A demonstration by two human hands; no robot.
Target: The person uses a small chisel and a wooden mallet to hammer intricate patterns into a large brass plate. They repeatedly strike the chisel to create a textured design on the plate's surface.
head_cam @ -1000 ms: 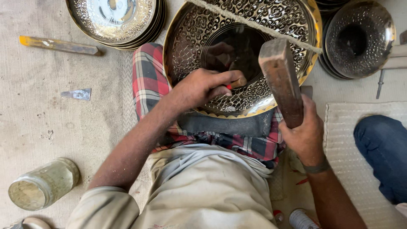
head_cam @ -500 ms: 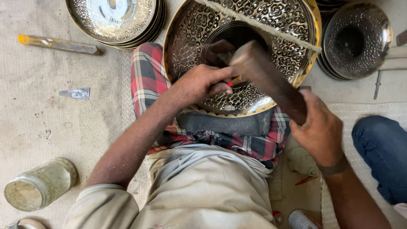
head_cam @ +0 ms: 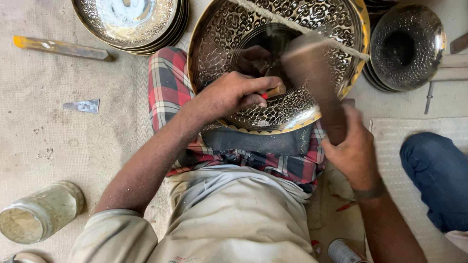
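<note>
A large engraved metal bowl with a gold rim rests on my lap over a red checked cloth. My left hand is closed around a small chisel with a red band, its tip pressed to the bowl's patterned inside. My right hand grips the handle of a wooden mallet, whose blurred head is down over the chisel. A taut string crosses the bowl's top.
A stack of engraved plates lies at the top left, dark bowls at the top right. On the mat lie a long flat tool, a small metal blade and a glass jar. Another person's blue-trousered knee is at right.
The mallet has swung down from upright beside the bowl onto the chisel in my left hand. My right hand moved with it; the left hand stayed in place.
</note>
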